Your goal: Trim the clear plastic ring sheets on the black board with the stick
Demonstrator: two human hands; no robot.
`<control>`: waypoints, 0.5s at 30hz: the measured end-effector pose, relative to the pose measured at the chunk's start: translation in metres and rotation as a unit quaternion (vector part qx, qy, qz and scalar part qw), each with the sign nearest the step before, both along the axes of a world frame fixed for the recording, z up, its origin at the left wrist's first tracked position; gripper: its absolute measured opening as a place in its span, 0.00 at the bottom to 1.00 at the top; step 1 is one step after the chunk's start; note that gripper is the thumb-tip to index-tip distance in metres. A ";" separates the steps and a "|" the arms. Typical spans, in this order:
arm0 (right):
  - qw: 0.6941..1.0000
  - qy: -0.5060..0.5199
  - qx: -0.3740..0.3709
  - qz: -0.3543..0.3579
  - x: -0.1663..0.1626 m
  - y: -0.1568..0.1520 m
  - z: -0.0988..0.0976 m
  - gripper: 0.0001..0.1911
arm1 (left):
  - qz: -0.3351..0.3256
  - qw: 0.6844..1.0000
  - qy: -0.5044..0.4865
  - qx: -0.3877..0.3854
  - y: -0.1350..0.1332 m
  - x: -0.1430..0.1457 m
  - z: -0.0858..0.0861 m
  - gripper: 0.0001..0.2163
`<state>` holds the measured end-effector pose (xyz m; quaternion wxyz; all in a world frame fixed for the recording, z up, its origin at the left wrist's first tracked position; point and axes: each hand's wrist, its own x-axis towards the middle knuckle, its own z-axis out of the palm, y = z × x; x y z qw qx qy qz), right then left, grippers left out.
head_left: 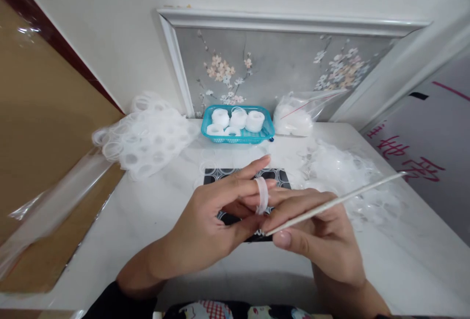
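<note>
A white ring, seemingly translucent, is worn on the left hand; a thin stick is pinched by the right hand

bright, even light | soft shadows | edges bowed | white heaps perhaps overexposed

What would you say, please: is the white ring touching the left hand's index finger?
Touching. The head view shows the white ring looped round the index finger of the left hand, with no gap.
</note>
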<state>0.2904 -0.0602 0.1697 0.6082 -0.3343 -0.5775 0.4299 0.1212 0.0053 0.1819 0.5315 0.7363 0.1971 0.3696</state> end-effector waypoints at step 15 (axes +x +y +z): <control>0.996 -0.014 0.092 -0.015 -0.002 0.005 0.005 0.16 | -0.029 0.986 -0.009 0.166 0.010 -0.003 -0.001 0.23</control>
